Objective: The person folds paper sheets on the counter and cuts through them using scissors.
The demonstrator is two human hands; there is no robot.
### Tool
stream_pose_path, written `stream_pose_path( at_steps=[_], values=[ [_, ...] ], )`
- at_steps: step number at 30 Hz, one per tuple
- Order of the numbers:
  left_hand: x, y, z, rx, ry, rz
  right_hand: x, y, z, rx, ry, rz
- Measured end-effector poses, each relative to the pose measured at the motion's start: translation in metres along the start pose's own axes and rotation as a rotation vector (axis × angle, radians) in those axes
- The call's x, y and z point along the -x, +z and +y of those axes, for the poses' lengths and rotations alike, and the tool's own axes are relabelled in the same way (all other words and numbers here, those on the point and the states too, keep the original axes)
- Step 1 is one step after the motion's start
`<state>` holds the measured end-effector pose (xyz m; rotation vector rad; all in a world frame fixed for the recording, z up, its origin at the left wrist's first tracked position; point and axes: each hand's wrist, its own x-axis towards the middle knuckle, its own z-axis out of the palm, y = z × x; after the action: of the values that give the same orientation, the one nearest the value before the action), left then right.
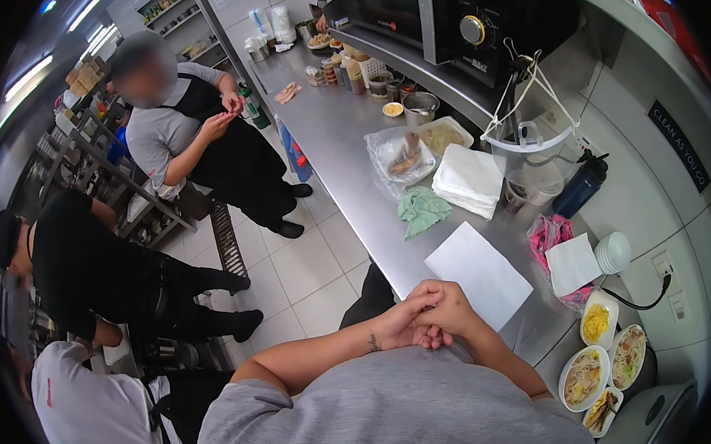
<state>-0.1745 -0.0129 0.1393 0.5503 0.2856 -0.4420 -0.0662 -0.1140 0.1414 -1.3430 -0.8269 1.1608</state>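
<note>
So both hands are clasped in front of the grey shirt (327,415), left hand (396,324) and right hand (454,310) folded into each other with fingers curled in. Looks like a resting pose to me, nothing visibly gripped, though I honestly can't tell if something tiny is tucked between the palms.

Nearest thing is that white sheet (481,273), lying flat on the steel surface (342,166) just beyond and to the right of the hands, probably put there to be in easy reach. The hands cover a bit of its near edge from here, and I can't say if they touch it.

Further out past the sheet there's a crumpled green cloth (425,210), and next to it a stack of white napkins (468,178), I guess squared up so they lift off easily. The clear plastic bag (400,156) beyond those is too shiny to make out what's inside. Way past the hands, the black oven (514,17) is cut off up top. Lower legs of the person in grey are hidden too.
</note>
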Motion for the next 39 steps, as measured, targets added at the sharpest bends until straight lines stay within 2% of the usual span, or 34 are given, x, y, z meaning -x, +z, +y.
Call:
stream_pose_path(
  at_steps=[33,39],
  values=[
    [-0.001,0.004,0.002,-0.007,-0.024,0.03,0.003,-0.001,-0.004,0.01,0.037,-0.02],
    [-0.003,-0.007,0.005,-0.064,-0.007,-0.079,0.003,0.001,-0.01,-0.05,0.074,0.022]
  ],
)
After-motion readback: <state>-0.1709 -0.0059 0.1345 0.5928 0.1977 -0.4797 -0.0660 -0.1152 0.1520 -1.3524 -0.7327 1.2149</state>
